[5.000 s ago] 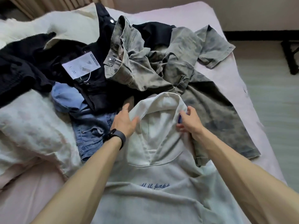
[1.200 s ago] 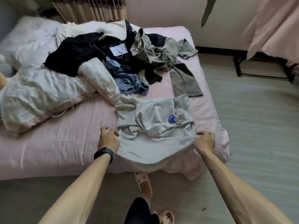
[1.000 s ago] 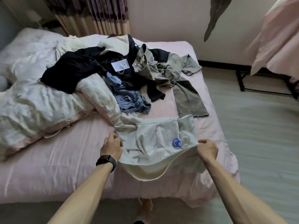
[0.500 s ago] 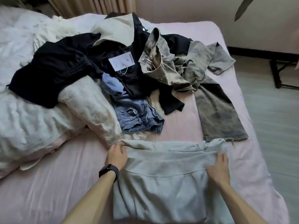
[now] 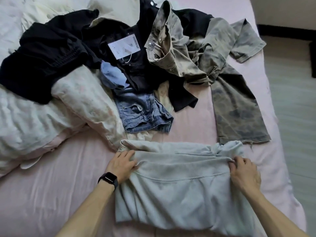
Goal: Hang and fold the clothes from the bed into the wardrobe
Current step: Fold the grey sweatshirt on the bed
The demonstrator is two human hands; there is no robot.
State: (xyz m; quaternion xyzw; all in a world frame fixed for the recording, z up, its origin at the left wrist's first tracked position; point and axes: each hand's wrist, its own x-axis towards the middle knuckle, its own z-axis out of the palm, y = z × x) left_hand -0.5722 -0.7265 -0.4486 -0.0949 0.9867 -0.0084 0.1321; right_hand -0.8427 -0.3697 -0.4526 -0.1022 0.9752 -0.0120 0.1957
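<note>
Nearest me, the pale grey cotton hooded sweatshirt (image 5: pixel 179 194) lay folded on the pink bed sheet (image 5: pixel 51 194), its bulk on the wrist side of both hands and its far fold running straight across from one hand to the other. The left hand (image 5: pixel 122 164), a black smartwatch (image 5: pixel 108 178) on its wrist, gripped that fold at one end. The right hand (image 5: pixel 244 170) pinched it at the other with curled fingertips. Neither was nearer, so the next fold looked like a two-handed job. Beyond the fingers lay blue denim shorts (image 5: pixel 143 115), mottled grey-green trousers (image 5: pixel 237 108) past the right hand, and black garments (image 5: pixel 51 53) carrying a white paper tag (image 5: pixel 124 47), heaped over a cream quilt (image 5: pixel 34 120). Pale plank flooring (image 5: pixel 294 100) ran along the right; no wardrobe showed.
</note>
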